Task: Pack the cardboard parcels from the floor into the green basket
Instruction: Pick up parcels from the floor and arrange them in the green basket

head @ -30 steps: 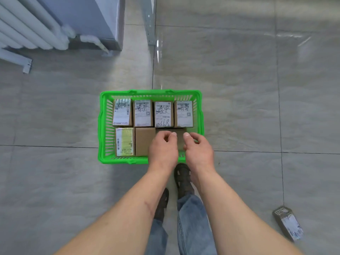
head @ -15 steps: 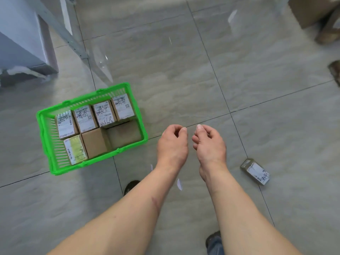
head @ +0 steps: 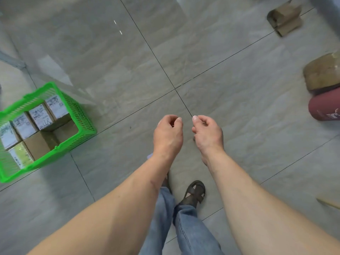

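**Inspector:** Grey floor tiles (head: pixel 239 107) with dark grout lines fill the view. Green basket (head: pixel 81 126) sits on them at the left edge, well apart from both hands.

**Assessor:** Contents?

**Inspector:** Labelled cardboard parcels (head: pixel 39 116) stand packed side by side along its far wall, with a plain brown one (head: pixel 39 146) in the near row. One gap shows at the near right corner. The basket's long axis runs from lower left to upper right, skewed to the grout lines.

**Assessor:** Hands?

**Inspector:** Left hand (head: pixel 168 135) and right hand (head: pixel 207 135) hang close together over bare tile, fingers loosely curled, holding nothing.

**Assessor:** Parcels outstanding?

**Inspector:** An open-flapped cardboard box (head: pixel 285 18) lies at the upper right, and a taped brown bundle (head: pixel 322 72) rests at the right edge above a maroon cylinder (head: pixel 323 107). I cannot tell whether these belong to the task.

**Assessor:** Risks?

**Inspector:** In my judgement, the remaining gap is narrow; a parcel brought in crosswise to it would likely jam on the rim or ride up on its neighbours.
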